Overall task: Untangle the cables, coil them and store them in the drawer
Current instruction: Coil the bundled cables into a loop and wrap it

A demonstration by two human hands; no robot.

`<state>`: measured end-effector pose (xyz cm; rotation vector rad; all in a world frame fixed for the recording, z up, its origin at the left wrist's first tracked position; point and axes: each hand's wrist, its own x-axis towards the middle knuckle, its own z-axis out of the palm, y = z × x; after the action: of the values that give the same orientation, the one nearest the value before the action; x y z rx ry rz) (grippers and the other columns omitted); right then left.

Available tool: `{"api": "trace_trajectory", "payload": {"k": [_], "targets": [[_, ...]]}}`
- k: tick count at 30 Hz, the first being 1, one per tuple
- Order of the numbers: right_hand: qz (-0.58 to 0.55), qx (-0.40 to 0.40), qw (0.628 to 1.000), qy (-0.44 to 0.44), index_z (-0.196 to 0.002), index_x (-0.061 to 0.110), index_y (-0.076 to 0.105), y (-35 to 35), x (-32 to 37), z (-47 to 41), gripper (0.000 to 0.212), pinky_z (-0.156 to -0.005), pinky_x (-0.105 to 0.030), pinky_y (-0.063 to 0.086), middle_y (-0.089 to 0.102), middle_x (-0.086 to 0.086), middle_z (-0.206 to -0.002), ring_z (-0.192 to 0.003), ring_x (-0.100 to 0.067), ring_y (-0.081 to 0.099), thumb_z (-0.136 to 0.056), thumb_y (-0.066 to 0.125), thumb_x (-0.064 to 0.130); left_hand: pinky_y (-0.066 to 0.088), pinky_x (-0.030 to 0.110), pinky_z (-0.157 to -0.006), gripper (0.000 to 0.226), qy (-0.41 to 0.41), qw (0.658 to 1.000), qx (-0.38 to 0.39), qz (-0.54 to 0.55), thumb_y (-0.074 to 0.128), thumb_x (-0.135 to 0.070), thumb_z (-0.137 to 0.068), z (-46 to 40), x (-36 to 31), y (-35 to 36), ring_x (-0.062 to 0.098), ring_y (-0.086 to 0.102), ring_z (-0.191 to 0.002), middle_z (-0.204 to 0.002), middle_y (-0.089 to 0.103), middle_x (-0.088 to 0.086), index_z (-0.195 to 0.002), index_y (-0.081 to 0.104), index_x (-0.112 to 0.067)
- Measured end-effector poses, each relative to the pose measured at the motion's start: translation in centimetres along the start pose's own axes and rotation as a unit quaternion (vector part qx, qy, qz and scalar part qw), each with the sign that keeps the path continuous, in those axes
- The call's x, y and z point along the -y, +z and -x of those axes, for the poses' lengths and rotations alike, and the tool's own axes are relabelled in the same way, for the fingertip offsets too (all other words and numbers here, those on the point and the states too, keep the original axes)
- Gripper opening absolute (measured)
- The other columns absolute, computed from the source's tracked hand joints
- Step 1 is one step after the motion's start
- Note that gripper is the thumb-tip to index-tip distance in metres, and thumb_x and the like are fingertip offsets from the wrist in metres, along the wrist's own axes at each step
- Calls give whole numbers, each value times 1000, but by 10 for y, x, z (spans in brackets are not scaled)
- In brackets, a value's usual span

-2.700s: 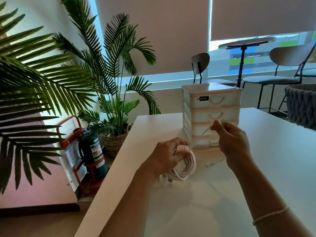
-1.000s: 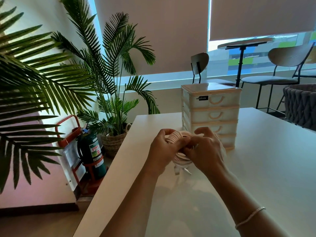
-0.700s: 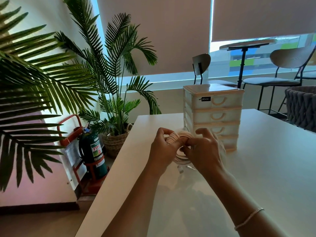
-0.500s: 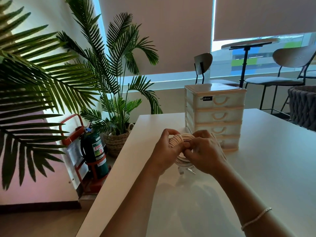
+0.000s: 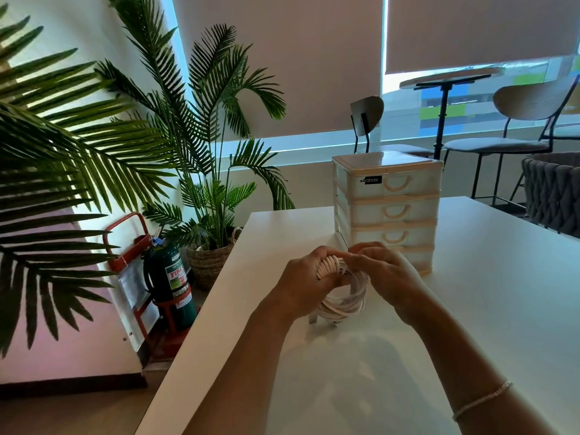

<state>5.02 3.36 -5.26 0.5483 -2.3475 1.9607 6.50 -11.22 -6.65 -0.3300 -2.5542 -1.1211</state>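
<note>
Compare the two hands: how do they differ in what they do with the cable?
The left hand grips the cable coil, fingers curled round the bundle; the right hand pinches at the wrapped top part. The right wrist wears a bracelet; the left shows none. Both hold the same coil above the table.

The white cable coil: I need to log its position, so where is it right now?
In the head view the white cable coil is held above the white table between the left hand and right hand, just in front of the drawer unit.

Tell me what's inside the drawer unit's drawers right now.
All four drawers of the drawer unit are closed. Their fronts are translucent, but no contents can be made out. The right hand hides part of the bottom drawer.
</note>
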Motion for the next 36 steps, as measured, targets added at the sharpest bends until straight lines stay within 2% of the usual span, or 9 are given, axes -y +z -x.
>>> {"api": "trace_trajectory", "payload": {"k": [5,10,14,18,20,23,27,32,36], "targets": [[113,-61,991,-39,-66,15,61,3,-6,-5,35,-85,-43,47,50,9,-84,-90,-20,55,-93,49,33,39,5,-59,35,19,1000,2,-21,63,-32,-86,1,-5,-1,12,54,-74,-96,64,2,-116,59,-15],[207,-129,968,-54,-58,26,52,3,-7,-8,35,-68,-30,37,55,1,-83,-79,-17,53,-86,52,48,43,13,-50,24,-12,996,48,69,65,-23,-85,4,-8,-3,2,50,-47,-75,62,0,-107,63,-13],[78,-125,989,4,-63,12,55,-5,-6,-8,37,-58,-31,44,54,-3,-60,-54,-17,49,-81,60,44,43,14,-55,25,-12,998,65,10,66,-25,-85,4,-9,-5,0,50,-50,-77,60,-1,-107,63,-15],[-95,-103,988,61,-70,4,53,-19,-3,-7,36,-44,-25,35,48,-5,-56,-40,-13,39,-85,57,37,44,16,-61,29,-7,997,67,-26,64,-31,-85,6,-10,-7,-1,50,-57,-85,60,-1,-111,63,-17],[-115,-93,987,60,-68,7,49,-19,-7,-9,35,-36,-19,27,41,2,-47,-33,-8,31,-88,54,34,44,13,-63,34,-7,996,86,-26,66,-31,-83,8,-13,-7,3,53,-65,-90,59,-3,-115,60,-20],[-41,-106,993,39,-69,12,51,-16,-10,-11,32,-39,-23,28,40,1,-50,-41,-11,34,-90,53,36,43,12,-66,45,-16,993,116,-28,72,-27,-79,10,-18,-7,10,56,-86,-99,57,-5,-119,53,-20],[-6,-124,992,20,-70,14,53,-12,-15,-15,30,-50,-24,33,46,6,-56,-51,-9,41,-89,54,38,50,18,-69,44,-15,991,130,-6,76,-19,-75,12,-22,-3,14,58,-92,-103,57,-2,-107,45,-22],[55,-140,988,18,-66,14,52,-7,-19,-18,34,-50,-25,32,44,3,-54,-50,-11,40,-86,58,42,45,12,-54,44,6,990,142,-10,79,-28,-71,14,-29,-4,9,56,-78,-88,54,-8,-95,42,-25],[82,-154,985,9,-69,14,52,-6,-18,-17,35,-50,-23,30,45,3,-56,-51,-10,39,-86,56,43,47,15,-51,33,1,988,153,13,76,-35,-73,14,-30,-2,0,55,-53,-73,58,-10,-82,45,-26]]}}
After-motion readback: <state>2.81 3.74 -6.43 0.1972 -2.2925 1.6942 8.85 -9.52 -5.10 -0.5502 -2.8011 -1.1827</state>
